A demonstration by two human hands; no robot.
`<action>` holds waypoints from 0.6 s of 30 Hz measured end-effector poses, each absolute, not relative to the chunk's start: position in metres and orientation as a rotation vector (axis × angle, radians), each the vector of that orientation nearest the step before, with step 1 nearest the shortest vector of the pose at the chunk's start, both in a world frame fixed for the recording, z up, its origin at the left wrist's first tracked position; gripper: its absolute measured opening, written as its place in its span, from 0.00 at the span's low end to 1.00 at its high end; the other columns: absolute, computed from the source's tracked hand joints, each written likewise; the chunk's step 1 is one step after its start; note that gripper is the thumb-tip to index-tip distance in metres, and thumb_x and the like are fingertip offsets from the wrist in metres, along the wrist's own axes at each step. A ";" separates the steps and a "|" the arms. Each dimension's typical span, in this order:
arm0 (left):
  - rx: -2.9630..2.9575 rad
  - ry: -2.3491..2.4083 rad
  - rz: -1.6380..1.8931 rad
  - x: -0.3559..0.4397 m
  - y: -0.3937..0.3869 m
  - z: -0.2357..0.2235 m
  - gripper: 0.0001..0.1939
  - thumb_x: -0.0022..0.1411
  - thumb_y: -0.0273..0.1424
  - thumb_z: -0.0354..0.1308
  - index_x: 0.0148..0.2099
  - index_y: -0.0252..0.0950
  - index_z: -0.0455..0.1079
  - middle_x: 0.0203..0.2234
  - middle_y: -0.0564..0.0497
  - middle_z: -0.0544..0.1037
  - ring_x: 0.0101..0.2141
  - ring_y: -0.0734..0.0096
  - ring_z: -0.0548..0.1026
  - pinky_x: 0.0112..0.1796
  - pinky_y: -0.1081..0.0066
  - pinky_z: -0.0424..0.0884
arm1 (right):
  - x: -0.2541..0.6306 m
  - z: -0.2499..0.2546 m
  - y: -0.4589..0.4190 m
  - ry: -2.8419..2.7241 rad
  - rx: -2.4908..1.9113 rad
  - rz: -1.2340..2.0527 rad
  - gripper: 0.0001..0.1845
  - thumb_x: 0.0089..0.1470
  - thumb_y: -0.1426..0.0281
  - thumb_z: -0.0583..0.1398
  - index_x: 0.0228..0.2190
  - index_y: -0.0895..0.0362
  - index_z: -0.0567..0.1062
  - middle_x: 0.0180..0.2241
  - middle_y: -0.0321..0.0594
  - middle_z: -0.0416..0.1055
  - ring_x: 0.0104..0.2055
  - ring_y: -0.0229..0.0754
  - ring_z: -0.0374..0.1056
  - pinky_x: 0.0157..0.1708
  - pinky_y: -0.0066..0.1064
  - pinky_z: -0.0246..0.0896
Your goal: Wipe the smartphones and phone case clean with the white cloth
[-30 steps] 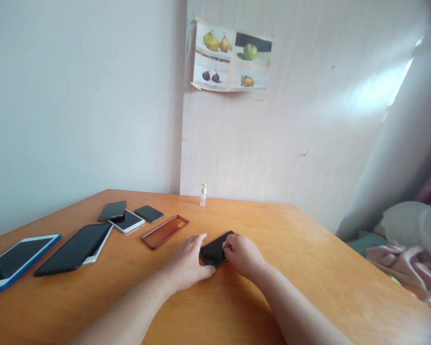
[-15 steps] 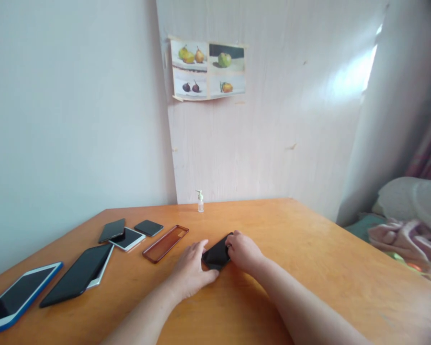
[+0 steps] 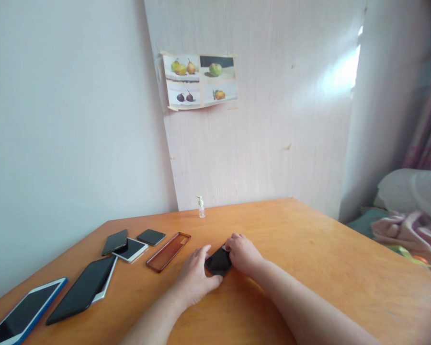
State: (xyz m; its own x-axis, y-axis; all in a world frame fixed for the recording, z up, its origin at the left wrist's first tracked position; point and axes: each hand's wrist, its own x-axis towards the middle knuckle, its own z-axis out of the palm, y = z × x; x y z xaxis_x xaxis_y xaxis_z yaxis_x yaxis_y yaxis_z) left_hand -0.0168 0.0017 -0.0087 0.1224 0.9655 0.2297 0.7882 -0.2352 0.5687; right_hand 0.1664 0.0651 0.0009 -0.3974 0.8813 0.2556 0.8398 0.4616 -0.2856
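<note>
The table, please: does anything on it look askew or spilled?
No spill shows. At left, a large black device sits crookedly over a white device, and a dark phone overlaps a white phone; the others lie singly.

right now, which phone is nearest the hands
The black phone between the left hand and right hand; alone among the phones, it lies right of the brown case.

Head view | your left hand (image 3: 197, 276) spread around the left end of the black phone (image 3: 218, 262) | your right hand (image 3: 244, 254) bunched over a white scrap (image 3: 225, 248) (mostly hidden) | red-brown case (image 3: 168, 253) leftward | pump bottle (image 3: 201, 209) upright behind
</note>
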 end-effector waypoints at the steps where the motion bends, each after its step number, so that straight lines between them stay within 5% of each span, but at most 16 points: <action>1: 2.101 1.712 0.818 -0.017 0.002 -0.009 0.40 0.47 0.36 0.63 0.63 0.33 0.58 0.53 0.39 0.71 0.54 0.52 0.68 0.55 0.60 0.62 | 0.160 0.001 0.058 -2.402 -1.375 0.158 0.13 0.53 0.77 0.55 0.35 0.57 0.78 0.39 0.46 0.73 0.45 0.45 0.67 0.43 0.31 0.55; 6: 2.105 1.694 0.831 -0.018 0.003 -0.010 0.41 0.48 0.36 0.63 0.63 0.33 0.57 0.53 0.39 0.72 0.54 0.52 0.68 0.55 0.60 0.62 | 0.147 0.003 0.049 -2.498 -1.238 0.134 0.10 0.57 0.70 0.56 0.34 0.56 0.78 0.38 0.43 0.74 0.43 0.44 0.67 0.44 0.30 0.56; 13: 2.085 1.666 0.830 -0.019 0.003 -0.013 0.41 0.48 0.34 0.63 0.64 0.35 0.56 0.53 0.39 0.72 0.54 0.53 0.69 0.56 0.59 0.62 | 0.172 0.002 0.074 -2.330 -1.516 0.083 0.17 0.54 0.80 0.51 0.38 0.62 0.77 0.41 0.54 0.73 0.45 0.50 0.67 0.41 0.35 0.57; 18: 2.109 1.626 0.891 -0.020 0.008 -0.019 0.43 0.47 0.34 0.64 0.64 0.35 0.54 0.54 0.39 0.71 0.55 0.53 0.68 0.55 0.59 0.63 | 0.148 0.004 0.047 -2.579 -1.185 0.102 0.14 0.55 0.73 0.55 0.40 0.57 0.78 0.42 0.45 0.76 0.46 0.45 0.68 0.48 0.31 0.56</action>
State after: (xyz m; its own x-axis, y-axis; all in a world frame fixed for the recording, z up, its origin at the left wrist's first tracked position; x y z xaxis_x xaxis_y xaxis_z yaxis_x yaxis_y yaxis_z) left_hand -0.0203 0.0079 -0.0193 0.1520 0.9497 0.2738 0.7421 -0.2926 0.6031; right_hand 0.1483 0.0471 0.0035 -0.6142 0.7516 0.2406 0.7303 0.6568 -0.1877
